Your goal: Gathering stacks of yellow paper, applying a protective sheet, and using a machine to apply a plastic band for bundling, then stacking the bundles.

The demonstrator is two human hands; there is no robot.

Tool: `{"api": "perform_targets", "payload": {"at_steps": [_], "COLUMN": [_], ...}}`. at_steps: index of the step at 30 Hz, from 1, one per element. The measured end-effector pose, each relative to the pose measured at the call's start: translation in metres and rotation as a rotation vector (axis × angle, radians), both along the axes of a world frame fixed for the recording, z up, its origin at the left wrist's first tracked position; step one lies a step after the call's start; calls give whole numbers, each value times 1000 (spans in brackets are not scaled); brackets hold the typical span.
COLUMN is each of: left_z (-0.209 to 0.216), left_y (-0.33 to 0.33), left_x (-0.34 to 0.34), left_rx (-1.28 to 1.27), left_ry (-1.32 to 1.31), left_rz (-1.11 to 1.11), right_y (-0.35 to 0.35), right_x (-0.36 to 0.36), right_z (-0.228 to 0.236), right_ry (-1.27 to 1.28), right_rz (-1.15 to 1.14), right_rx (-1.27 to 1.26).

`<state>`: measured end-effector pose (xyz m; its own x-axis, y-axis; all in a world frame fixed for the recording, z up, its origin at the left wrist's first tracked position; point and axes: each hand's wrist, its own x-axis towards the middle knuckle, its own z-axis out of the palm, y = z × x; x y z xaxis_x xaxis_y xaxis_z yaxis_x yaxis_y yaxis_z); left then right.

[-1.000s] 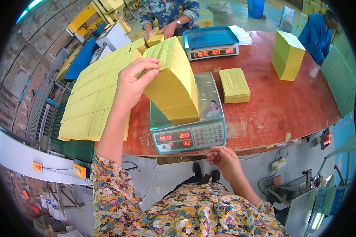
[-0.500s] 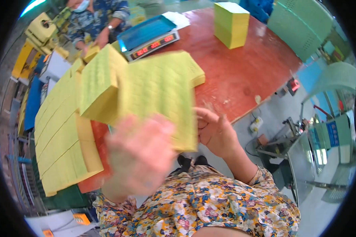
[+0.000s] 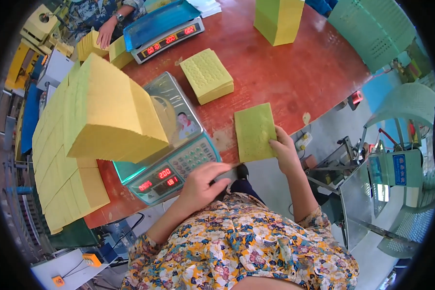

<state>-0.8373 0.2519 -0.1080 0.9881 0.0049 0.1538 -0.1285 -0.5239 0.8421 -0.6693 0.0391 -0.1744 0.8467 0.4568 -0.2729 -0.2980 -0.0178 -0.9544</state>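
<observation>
My right hand point(image 3: 286, 153) grips the right edge of a thin, flat yellow paper wad point(image 3: 254, 131) with an embossed pattern, held at the table's front edge. My left hand point(image 3: 204, 182) is open, holding nothing, with its fingers stretched toward the right and the thumb apart. It hovers by the front right corner of a teal counting scale point(image 3: 196, 155) with red digits. A tall block of yellow paper point(image 3: 123, 113) stands on the scale's metal pan. Behind the scale lies a smaller embossed yellow stack point(image 3: 207, 72) on the table.
The red table point(image 3: 295, 87) carries rows of yellow paper blocks point(image 3: 58, 164) at left. A second scale with a blue tray point(image 3: 162, 26) stands at the back, and a tall yellow stack point(image 3: 279, 23) at far right. A co-worker's hand point(image 3: 107, 33) touches paper at far left. Green chairs point(image 3: 372, 29) are at right.
The yellow paper has moved away from in front of the scale to the right and now sits in my right hand. My left hand has come off it and lowered, uncovering the scale's panel.
</observation>
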Motion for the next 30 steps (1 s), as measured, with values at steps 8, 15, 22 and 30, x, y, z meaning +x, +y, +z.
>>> {"api": "perform_targets", "payload": {"at_steps": [8,15,22,30], "left_z": [-20,-12,-20,2], "left_y": [-40,-59,-75,-43], "left_x": [-20,-17,-48,-98], "left_rx": [-418,-322,-364,-350], "left_ry": [363,367,265,109], "left_rz": [449,619,798,1277], "right_y": [-9,-2,-3,46], "right_x": [59,57,70,58], "right_z": [-22,-45,-1,36], "right_ry": [-102,-410,-711,-706], "right_rz": [174,223,326,420], "right_rx": [-102,-154,-387,-120]}}
